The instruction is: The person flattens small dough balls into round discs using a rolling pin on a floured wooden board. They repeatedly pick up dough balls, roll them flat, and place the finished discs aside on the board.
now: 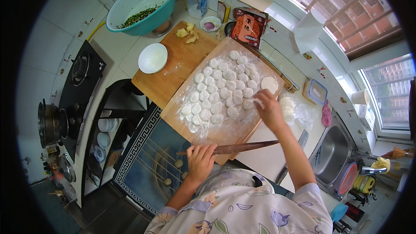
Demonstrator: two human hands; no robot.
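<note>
My left hand (201, 161) grips one end of a dark wooden rolling pin (243, 147) with tapered ends, which lies across the near edge of a floured wooden board (208, 139). Several small flattened rounds of dough (231, 85) cover the middle of this board. At its right side my right hand (269, 105) hovers with bent fingers beside the dough rounds. Something white shows at its fingertips; whether it is flour or dough I cannot tell. Just beyond the hand lies a wider rolled dough wrapper (269, 85).
A second cutting board (182, 52) carries ginger (191, 34) and a white bowl (152, 58). Behind stands a teal basin (143, 6) of chopped green filling. A black gas hob (81, 81) is at left, a steel sink (334, 149) at right. A knife (303, 139) lies nearby.
</note>
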